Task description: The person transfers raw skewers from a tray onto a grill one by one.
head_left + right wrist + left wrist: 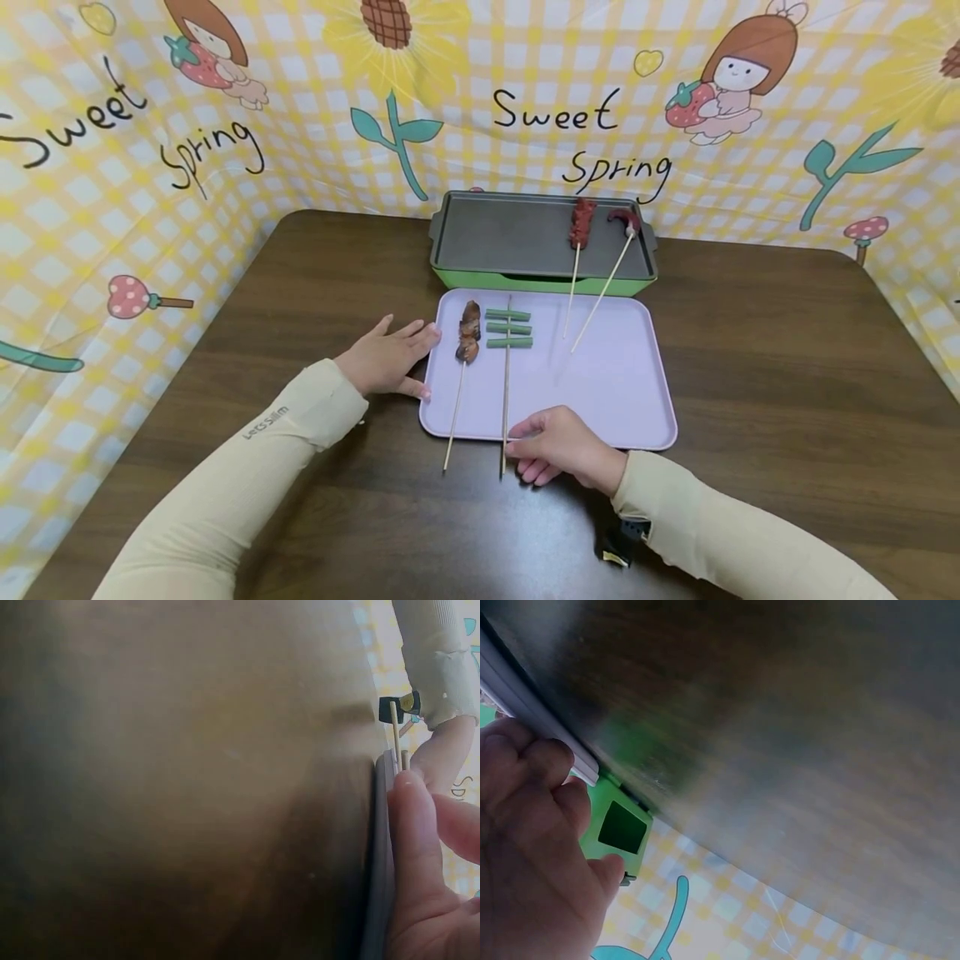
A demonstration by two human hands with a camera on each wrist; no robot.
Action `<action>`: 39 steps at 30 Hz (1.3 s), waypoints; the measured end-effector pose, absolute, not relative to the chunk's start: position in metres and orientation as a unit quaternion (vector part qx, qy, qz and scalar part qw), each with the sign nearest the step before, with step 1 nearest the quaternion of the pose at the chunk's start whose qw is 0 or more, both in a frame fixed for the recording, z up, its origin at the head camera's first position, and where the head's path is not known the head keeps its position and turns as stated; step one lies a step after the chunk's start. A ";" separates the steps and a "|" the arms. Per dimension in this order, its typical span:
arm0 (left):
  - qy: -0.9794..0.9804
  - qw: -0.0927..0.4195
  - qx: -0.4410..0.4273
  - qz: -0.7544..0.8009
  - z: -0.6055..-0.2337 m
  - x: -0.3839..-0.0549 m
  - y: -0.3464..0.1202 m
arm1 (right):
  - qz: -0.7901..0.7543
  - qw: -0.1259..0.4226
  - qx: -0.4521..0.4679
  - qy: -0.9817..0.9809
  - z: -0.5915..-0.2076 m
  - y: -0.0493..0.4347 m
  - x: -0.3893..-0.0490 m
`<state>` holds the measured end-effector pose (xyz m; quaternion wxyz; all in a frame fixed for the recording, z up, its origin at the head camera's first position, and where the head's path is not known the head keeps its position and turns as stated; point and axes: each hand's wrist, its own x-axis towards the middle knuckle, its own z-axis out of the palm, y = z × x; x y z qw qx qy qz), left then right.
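A lilac tray [615,375] lies on the table. My left hand [390,358] rests at its left edge, fingers spread, fingertips touching the rim. With thumb and fingers my right hand [562,446] pinches the lower stick of a green bean skewer [508,328], which carries three green pieces crosswise and lies on the tray. To its left is a skewer of browned chunks [468,331], its stick jutting over the front rim. In the right wrist view two stick ends [396,724] show by my right hand [424,862]. The left wrist view shows my left hand [532,847] at the tray's edge.
Behind the tray stands a green grill with a dark plate [502,233]. A red meat skewer [581,223] and a skewer with a curled dark red piece [628,221] lie on its right side, sticks reaching over the tray. A patterned cloth [480,150] hangs behind the table.
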<state>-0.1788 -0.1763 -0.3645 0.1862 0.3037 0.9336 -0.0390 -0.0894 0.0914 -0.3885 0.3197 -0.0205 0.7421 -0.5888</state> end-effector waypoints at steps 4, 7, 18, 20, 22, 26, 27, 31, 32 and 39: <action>0.933 0.184 0.305 -0.043 -0.365 -0.179 -0.177 | -0.576 0.317 -0.024 0.753 -0.387 0.088 -0.092; 0.933 0.184 0.306 -0.045 -0.365 -0.179 -0.177 | -0.565 0.324 -0.023 0.759 -0.385 0.086 -0.095; 0.933 0.187 0.305 -0.034 -0.369 -0.178 -0.178 | -0.499 0.336 -0.039 0.797 -0.382 0.075 -0.106; 0.933 0.185 0.307 -0.032 -0.369 -0.178 -0.177 | -0.505 0.336 -0.038 0.794 -0.382 0.075 -0.106; 0.932 0.187 0.308 -0.031 -0.368 -0.177 -0.177 | -0.518 0.335 -0.038 0.786 -0.383 0.075 -0.105; 0.932 0.187 0.308 -0.032 -0.366 -0.178 -0.176 | -0.554 0.324 -0.034 0.766 -0.386 0.076 -0.102; 0.932 0.187 0.308 -0.031 -0.366 -0.178 -0.176 | -0.563 0.319 -0.030 0.762 -0.386 0.077 -0.101; 0.933 0.186 0.308 -0.029 -0.366 -0.179 -0.177 | -0.592 0.299 -0.009 0.748 -0.388 0.077 -0.098; 0.933 0.187 0.307 -0.027 -0.367 -0.179 -0.177 | -0.598 0.296 -0.007 0.745 -0.387 0.077 -0.097; 0.932 0.185 0.309 -0.030 -0.367 -0.179 -0.178 | -0.604 0.301 -0.017 0.737 -0.384 0.080 -0.092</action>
